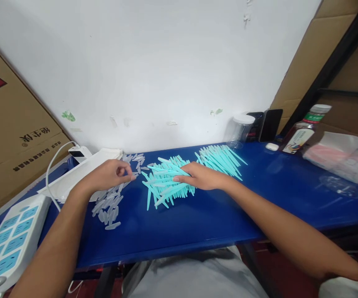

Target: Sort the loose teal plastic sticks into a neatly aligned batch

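Observation:
A loose heap of thin turquoise plastic sticks (163,186) lies in the middle of the blue table (204,223). My right hand (197,176) rests on the heap's right side, fingers curled onto the sticks. A second, tidier pile of turquoise sticks (220,159) lies just behind it. To the left, clear plastic caps (109,205) are scattered. My left hand (110,174) hovers over them, fingers pinched together on what looks like one clear cap.
A white power strip (8,244) sits at the near left, with a white cable (53,165) and a white tray-like piece (82,169) behind. A clear jar (241,130), phone (270,124), earbud case (272,146), bottle (303,132) and plastic bags (340,157) stand at right. Cardboard boxes flank both sides.

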Action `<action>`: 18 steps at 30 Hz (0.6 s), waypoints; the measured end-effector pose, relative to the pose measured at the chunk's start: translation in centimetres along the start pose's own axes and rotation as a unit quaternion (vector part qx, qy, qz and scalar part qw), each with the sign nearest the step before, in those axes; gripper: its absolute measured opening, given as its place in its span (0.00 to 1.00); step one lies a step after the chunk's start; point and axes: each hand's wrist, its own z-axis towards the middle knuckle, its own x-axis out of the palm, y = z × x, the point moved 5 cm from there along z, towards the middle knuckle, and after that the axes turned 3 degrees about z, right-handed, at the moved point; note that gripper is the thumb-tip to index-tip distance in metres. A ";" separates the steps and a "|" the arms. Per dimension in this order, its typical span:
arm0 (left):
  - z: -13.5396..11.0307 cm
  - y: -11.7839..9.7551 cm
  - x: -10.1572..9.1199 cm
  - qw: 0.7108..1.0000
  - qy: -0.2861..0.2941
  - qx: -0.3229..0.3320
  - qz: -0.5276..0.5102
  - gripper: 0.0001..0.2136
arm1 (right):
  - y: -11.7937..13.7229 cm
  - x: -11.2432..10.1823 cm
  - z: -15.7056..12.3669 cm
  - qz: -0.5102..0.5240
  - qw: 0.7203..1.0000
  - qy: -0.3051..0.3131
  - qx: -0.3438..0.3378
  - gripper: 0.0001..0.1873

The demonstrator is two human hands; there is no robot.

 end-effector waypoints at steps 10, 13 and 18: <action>-1.0 4.4 1.8 0.974 0.205 -0.098 0.024 0.14 | -0.2 0.2 0.1 -0.007 1.000 0.005 0.005 0.31; -1.1 5.3 2.3 0.964 0.227 -0.135 0.013 0.14 | -0.3 0.2 0.0 -0.007 1.000 0.009 0.011 0.31; -0.7 3.8 2.9 0.970 0.232 -0.067 0.008 0.14 | -0.3 0.1 0.0 -0.007 1.000 0.004 0.004 0.31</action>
